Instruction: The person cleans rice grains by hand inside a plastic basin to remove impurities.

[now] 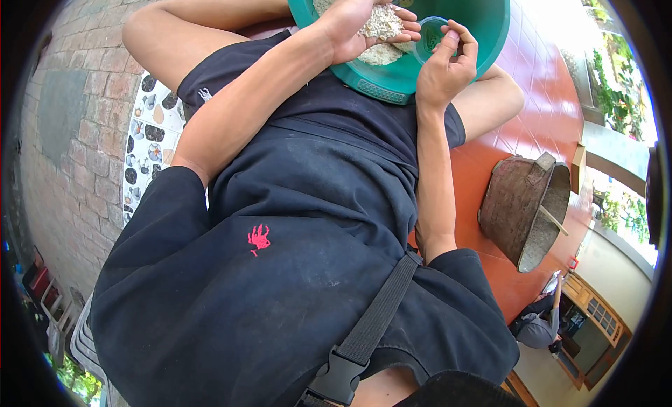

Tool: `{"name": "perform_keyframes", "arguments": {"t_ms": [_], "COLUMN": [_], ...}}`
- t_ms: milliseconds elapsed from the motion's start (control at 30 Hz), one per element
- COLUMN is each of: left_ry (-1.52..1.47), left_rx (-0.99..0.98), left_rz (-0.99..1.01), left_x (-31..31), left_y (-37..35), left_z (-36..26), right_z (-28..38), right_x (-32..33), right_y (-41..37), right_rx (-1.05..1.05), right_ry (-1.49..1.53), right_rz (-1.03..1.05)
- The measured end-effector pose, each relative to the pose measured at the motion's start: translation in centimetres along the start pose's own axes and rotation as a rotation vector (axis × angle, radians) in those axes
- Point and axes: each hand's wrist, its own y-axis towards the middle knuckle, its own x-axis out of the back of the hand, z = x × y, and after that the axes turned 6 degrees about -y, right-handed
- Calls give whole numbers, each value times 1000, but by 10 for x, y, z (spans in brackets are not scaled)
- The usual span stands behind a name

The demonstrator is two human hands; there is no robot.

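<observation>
Pic as clock face, L to R: brick paving (105, 106) runs at 10 o'clock, w/ a pebble-patterned strip (150, 137) just inside it. Your L hand (350, 22) is at 12, palm up over the basin, fingers open & extended in a shallow cup, w/ loose white grains (383, 22) on the palm & fingers. Green basin (484, 22) sits btwn your legs, 12 to 1, w/ more grains (380, 55) heaped inside, below & beside that hand. Clear cup (418, 48) is at 1, over the basin's R part; your R hand (449, 60), btwn 1 & 2, has thumb & fingers pinched on its rim. Worn bucket (514, 207) w/ stick (553, 220) stands on red tile (490, 267) at 3. Another person (540, 330) is in the bkgd, approx 4.
</observation>
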Motion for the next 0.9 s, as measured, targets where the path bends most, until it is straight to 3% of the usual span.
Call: {"name": "perform_keyframes", "arguments": {"t_ms": [33,100,167,267,667,767,900], "left_ry": [-122,-175,-228,-304,-76,-118,-101], "left_rx": [50,-14,-80,-71,1,20,-22], "left_rz": [20,-6,-34,77,24,147,65], "left_x": [5,4,8,12,12,16,14], "left_y": [5,5,7,9,9,11,10], "left_z": [2,2,2,0,5,6,9], "right_z": [1,11,17,15,11,9,10], "right_x": [-1,-2,0,-1,-8,-9,-8], "right_y": [0,1,-2,-3,-6,-4,-4], "right_rx": [0,309,296,415,428,474,467], "right_ry": [0,-67,-32,-96,-222,-209,-239], "right_rz": [0,83,162,262,332,320,324]}}
